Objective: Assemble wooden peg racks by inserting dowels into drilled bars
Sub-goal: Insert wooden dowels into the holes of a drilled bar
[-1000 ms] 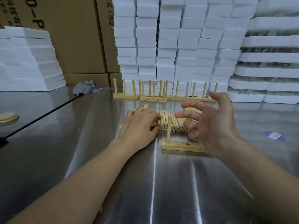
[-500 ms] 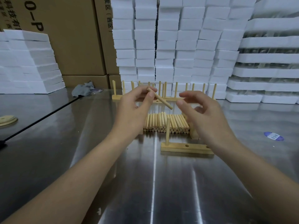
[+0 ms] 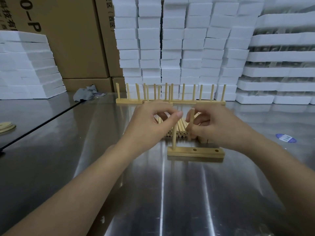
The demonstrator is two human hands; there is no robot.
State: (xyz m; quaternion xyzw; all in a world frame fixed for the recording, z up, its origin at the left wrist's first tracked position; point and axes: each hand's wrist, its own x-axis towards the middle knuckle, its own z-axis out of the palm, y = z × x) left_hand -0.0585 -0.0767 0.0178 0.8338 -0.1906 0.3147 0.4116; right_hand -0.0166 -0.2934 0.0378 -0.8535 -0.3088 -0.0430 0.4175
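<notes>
A wooden bar [image 3: 204, 152] lies on the steel table [image 3: 119, 184] in front of me. One dowel [image 3: 174, 140] stands in its left hole; the middle and right holes are empty. My right hand [image 3: 219, 128] pinches a second dowel [image 3: 192, 121] upright, above and just behind the bar, near the middle hole. My left hand [image 3: 151, 123] hovers left of it with fingers curled and thumb against forefinger, and I see nothing in it. A pile of loose dowels [image 3: 180, 129] lies behind the bar, partly hidden by both hands.
Several finished peg racks [image 3: 170, 100] stand in a row at the back. White foam blocks [image 3: 179, 48] and cardboard boxes [image 3: 73, 40] wall off the far edge. A grey rag [image 3: 85, 94] lies back left, a wooden disc [image 3: 6, 127] at the far left, a blue sticker [image 3: 286, 138] on the right.
The left hand picked a dowel from the pile and lifted it. That dowel has passed to the right hand, which now holds it upright and lower, over the bar.
</notes>
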